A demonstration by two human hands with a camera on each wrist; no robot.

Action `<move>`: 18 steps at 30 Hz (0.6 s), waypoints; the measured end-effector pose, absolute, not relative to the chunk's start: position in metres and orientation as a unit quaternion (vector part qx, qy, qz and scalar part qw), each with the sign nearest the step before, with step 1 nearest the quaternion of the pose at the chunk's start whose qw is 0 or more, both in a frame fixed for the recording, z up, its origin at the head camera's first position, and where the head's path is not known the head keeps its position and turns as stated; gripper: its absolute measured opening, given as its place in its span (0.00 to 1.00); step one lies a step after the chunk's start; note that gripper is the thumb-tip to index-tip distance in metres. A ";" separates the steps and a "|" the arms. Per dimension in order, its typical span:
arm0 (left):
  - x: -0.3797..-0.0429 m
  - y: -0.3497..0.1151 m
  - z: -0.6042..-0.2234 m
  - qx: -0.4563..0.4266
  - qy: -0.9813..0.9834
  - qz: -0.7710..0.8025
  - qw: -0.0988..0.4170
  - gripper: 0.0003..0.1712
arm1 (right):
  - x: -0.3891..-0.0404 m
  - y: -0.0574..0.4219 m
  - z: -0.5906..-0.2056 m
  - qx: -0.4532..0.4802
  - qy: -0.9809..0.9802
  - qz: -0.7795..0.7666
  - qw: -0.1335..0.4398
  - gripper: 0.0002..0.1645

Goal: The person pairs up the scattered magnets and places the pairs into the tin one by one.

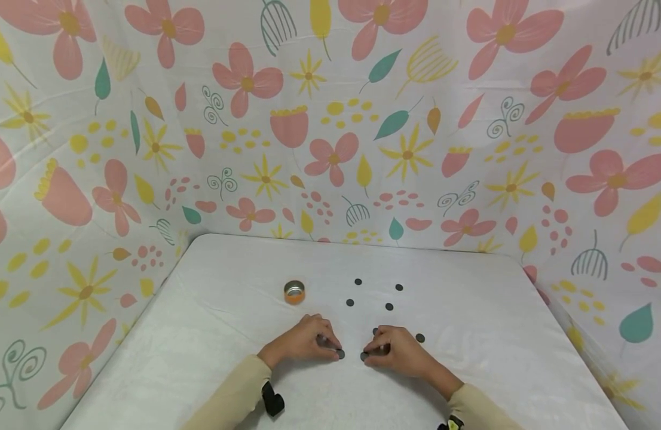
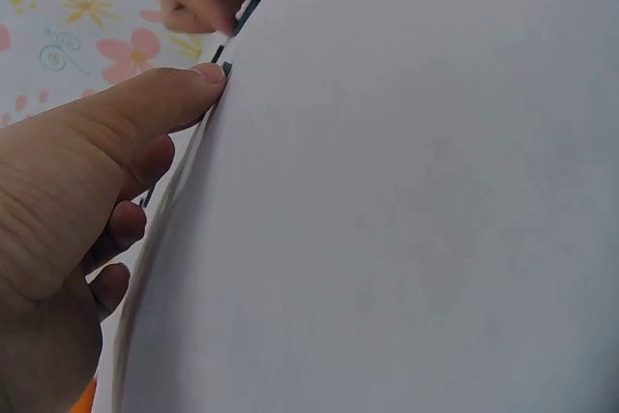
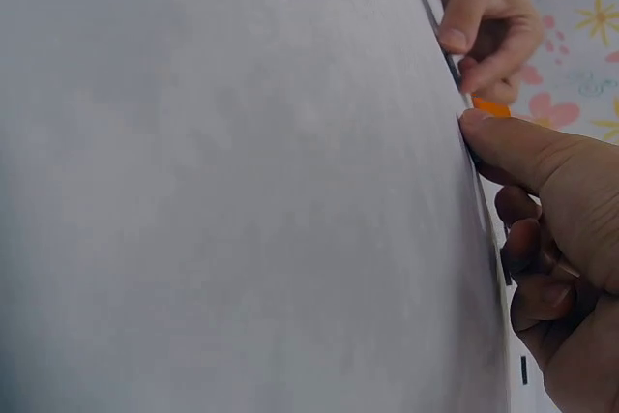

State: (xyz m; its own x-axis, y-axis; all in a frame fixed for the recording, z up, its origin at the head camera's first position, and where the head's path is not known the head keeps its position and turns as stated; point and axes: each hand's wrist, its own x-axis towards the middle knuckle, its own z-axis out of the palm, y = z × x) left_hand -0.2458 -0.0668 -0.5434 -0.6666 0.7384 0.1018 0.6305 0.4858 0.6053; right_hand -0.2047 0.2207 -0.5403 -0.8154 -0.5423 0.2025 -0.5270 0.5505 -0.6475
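Discs (image 1: 389, 306) dot the white tabletop (image 1: 228, 275) — I see the left hand (image 1: 308, 339), grip clamped on one dark disc (image 1: 341, 355), near the right hand (image 1: 403, 352), grip clamped on another disc (image 1: 364, 357).

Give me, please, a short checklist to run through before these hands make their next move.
1. Left hand has a grip on the left dark disc: ok, pinched.
2. Right hand has a grip on the right dark disc: ok, pinched.
3. Those two discs kept apart: ok, a gap shows between them.
4. Loose disc beyond the right hand fully visible: not ok, partly hidden.
5. Tin upright: ok, open top up.
6. Held discs' undersides clean: cannot tell, out of sight.
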 end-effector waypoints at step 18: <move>-0.246 -0.048 -0.543 0.411 0.855 0.304 0.088 0.09 | -0.210 0.207 -0.543 -0.317 0.873 -0.369 0.028 0.09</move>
State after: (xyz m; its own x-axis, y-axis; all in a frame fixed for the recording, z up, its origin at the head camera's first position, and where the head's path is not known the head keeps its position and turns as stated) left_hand -0.2462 -0.0483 -0.5431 -0.6457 0.7572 0.0989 0.6496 0.4766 0.5923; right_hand -0.2103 0.2069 -0.5426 -0.7971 -0.5746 0.1856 -0.5338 0.5268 -0.6615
